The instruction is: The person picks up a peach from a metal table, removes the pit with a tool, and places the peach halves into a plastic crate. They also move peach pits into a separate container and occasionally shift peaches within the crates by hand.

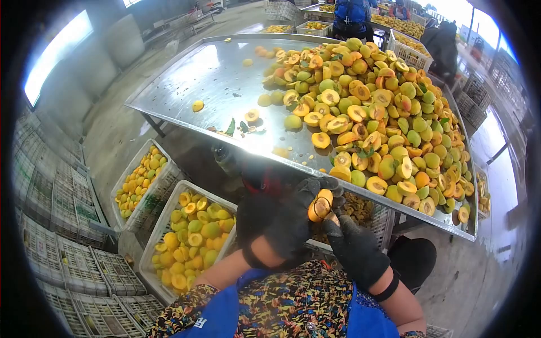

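Both my hands wear black gloves and meet just in front of the metal table's near edge. My left hand (296, 217) is closed around a halved yellow peach (320, 206), its cut face turned up with a brown centre showing. My right hand (360, 250) is closed, its fingertips right at the lower side of that peach. A small brownish piece shows at those fingertips; I cannot tell what it is. Beyond my hands, a large heap of peaches (383, 112), many split in half, covers the right side of the metal table (186, 84).
Below my hands stands a crate (385, 228) holding brown pits. Crates of peaches stand at my left, one near (159, 236) and one farther (127, 217). Stacked crates (62, 262) line the far left. People (350, 17) and more fruit are at the back.
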Demonstrator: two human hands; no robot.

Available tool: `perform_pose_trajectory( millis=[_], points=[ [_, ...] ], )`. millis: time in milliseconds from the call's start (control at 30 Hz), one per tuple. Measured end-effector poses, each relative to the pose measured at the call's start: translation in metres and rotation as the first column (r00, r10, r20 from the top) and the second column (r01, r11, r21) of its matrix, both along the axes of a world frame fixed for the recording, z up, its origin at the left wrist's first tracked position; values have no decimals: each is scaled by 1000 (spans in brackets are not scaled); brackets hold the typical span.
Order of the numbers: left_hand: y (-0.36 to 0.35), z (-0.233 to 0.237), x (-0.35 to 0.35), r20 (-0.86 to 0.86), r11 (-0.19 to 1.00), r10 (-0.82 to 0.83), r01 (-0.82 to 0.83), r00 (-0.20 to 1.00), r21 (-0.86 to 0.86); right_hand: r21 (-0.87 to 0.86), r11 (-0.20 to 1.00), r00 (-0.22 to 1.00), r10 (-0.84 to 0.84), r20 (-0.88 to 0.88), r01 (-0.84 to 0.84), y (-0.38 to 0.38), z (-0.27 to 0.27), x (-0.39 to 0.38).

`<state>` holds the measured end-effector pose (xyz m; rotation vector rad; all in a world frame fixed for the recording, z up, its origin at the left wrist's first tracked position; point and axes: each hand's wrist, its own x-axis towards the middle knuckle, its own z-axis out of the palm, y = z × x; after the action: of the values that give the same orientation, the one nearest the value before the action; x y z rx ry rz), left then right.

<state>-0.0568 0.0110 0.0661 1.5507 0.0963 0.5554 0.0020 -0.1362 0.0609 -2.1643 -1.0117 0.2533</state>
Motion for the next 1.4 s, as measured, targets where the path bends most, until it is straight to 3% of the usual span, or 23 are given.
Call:
perform_pose_trajectory(
  millis=[67,133,233,300,333,367,400,467,500,533,567,600,633,667,700,767,800,867,1067,1200,1267,1367,1400],
  points=[
    [16,-18,4,91,863,58,-96,994,496,-65,998,995,33,91,-27,-2,-1,0],
    [32,-32,9,150,669,-30,-92,988,737,-40,999,991,38,129,-33,-4,-3,0],
    [50,-31,22,77,684,-293,153,953,713,-9,996,985,92,147,-91,-8,-9,5],
    [60,-27,30,-40,592,-461,341,887,730,2,994,988,108,109,-109,-9,-15,7],
    [57,-32,29,-32,816,-454,430,890,386,5,995,993,96,71,-96,-10,-20,7],
    [53,-38,31,-29,892,-452,452,891,-18,14,997,997,74,36,-75,-10,-22,9],
    [46,-43,32,-31,814,-452,398,891,-423,73,997,952,27,-305,-5,-10,-17,12],
    [25,-44,31,-32,968,-235,231,971,-95,112,980,527,8,-850,166,-8,2,14],
    [19,-45,29,-2,990,-120,119,993,73,98,984,498,12,-867,146,-6,8,12],
    [20,-46,26,-79,981,-173,165,982,-98,86,989,471,19,-882,121,-3,15,9],
    [18,-42,25,-24,991,-107,109,994,73,75,993,446,26,-895,94,-2,18,7],
    [14,-34,25,44,970,-51,39,998,238,105,991,482,55,-874,77,-1,17,7],
    [12,-30,24,58,979,-46,34,997,203,132,990,517,84,-852,58,-1,13,7],
    [9,-26,23,72,985,-41,29,997,168,156,987,549,111,-828,35,-2,10,6],
    [7,-24,21,34,994,-86,88,996,-66,180,983,576,135,-807,22,-2,7,4],
    [5,-20,19,25,984,-111,113,994,-136,231,973,630,182,-755,-4,-1,4,2],
    [7,-17,19,44,996,-86,85,995,29,218,976,602,177,-779,-4,-2,5,3],
    [5,-14,17,26,997,-32,30,999,73,187,982,535,162,-829,-7,-4,5,4],
    [-8,-11,25,-10,975,93,-93,996,-202,267,964,674,207,-709,-16,-2,-4,-2],
    [-11,11,20,-18,845,-42,25,999,-534,327,945,576,267,-772,0,0,-2,-2],
    [-13,16,18,-11,911,-1,-4,1000,-412,380,925,609,291,-738,19,3,-12,-3],
    [-11,14,15,41,987,124,-128,991,95,270,962,562,201,-802,40,5,-7,-7],
    [-6,1,18,101,981,119,-132,988,139,260,965,584,192,-788,33,5,-7,-7]
  ],
)
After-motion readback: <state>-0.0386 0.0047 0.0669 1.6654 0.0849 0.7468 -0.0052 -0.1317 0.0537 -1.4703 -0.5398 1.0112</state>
